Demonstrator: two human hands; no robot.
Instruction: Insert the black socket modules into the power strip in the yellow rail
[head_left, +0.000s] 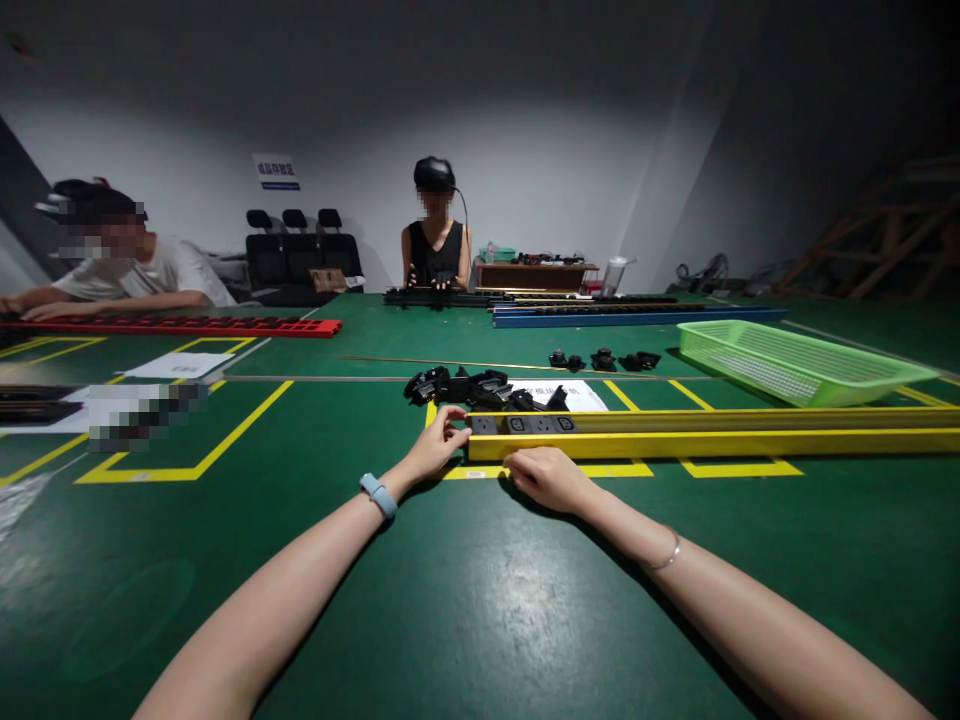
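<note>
Far left of the frame had a red rail (pixel 180 325) with a co-worker leaning over it. Near center, the left hand (pixel 435 447) touched the yellow rail's (pixel 712 443) end, fingers loosely curled, gripping nothing. Black sockets (pixel 480 388) were piled just behind. The right hand (pixel 547 478) rested against the rail's front, not clamped. Green basket (pixel 795 362) sat upper right.

The long rail (pixel 712 432) lies across the table (pixel 480 600). At the rail's left end sits the left hand (pixel 435 447), and the right hand (pixel 547 477) rests just before the rail. Three sockets (pixel 523 424) sit in the rail's left end. Behind the rail lies a heap of parts (pixel 480 388); the basket (pixel 795 362) stands behind its right part.
</note>
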